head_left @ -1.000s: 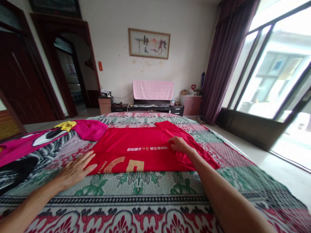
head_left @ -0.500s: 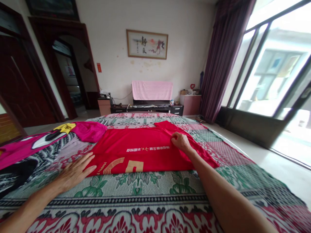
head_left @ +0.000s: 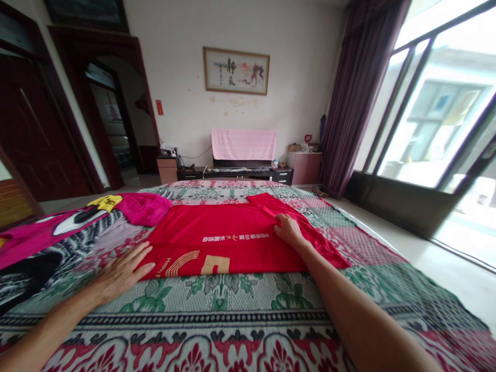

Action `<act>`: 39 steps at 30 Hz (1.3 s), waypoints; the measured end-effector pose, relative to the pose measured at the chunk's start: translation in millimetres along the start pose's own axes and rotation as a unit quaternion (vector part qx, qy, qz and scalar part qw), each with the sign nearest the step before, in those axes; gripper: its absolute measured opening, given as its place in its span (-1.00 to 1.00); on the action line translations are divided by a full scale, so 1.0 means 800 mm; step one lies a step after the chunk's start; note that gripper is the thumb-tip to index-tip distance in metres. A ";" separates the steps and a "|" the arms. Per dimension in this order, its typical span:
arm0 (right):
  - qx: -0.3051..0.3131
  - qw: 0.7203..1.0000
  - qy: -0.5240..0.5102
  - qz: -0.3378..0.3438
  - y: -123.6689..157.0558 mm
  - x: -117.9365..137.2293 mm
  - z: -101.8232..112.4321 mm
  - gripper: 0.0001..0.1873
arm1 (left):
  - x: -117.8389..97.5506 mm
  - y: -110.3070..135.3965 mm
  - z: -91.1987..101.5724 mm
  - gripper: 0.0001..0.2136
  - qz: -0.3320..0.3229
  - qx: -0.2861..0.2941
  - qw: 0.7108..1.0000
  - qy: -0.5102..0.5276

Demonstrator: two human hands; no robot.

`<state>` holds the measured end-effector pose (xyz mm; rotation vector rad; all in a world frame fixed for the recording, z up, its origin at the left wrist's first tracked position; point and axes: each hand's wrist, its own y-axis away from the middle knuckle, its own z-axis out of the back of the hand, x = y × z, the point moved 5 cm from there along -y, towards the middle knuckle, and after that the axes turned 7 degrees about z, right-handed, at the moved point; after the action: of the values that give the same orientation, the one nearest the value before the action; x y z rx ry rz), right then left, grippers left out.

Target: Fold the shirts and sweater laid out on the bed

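Note:
A red T-shirt (head_left: 225,225) lies folded lengthwise on the patterned bedspread (head_left: 220,299), with gold and white print facing up. My left hand (head_left: 126,268) rests flat at the shirt's left end, fingers stretched out and touching its edge and the bedspread. On the right part of the shirt, my right hand (head_left: 289,230) is closed, its bent fingers pinching the red cloth near the white lettering. One sleeve of the shirt sticks out at the far right, and the near right corner spreads past my right forearm.
A pink garment (head_left: 143,209) with a cartoon print and a black-and-white patterned cloth (head_left: 65,258) lie to the left on the bed. Beyond the bed stands a low cabinet (head_left: 189,175) with a pink towel (head_left: 244,144) over a screen. Glass doors (head_left: 418,129) are on the right.
The view has shifted very slightly. Both hands and the red T-shirt stay practically where they were.

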<state>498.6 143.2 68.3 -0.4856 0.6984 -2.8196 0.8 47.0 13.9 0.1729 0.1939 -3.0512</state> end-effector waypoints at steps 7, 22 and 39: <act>0.008 0.998 -0.023 0.060 0.010 0.029 -0.002 -0.65 | 0.006 -0.003 -0.004 -0.42 -0.014 -0.008 1.000 -0.002; 0.060 0.998 0.015 0.002 0.011 0.015 0.017 -0.56 | -0.001 -0.002 -0.003 -0.44 -0.020 -0.013 1.000 -0.002; 0.121 0.987 0.092 -0.046 0.029 -0.040 -0.004 -0.51 | -0.018 0.009 0.011 -0.40 -0.001 0.003 1.000 -0.018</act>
<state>529.9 132.9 46.1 -0.2229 0.3636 -3.0090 14.5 39.6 23.5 0.1167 0.1830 -3.0552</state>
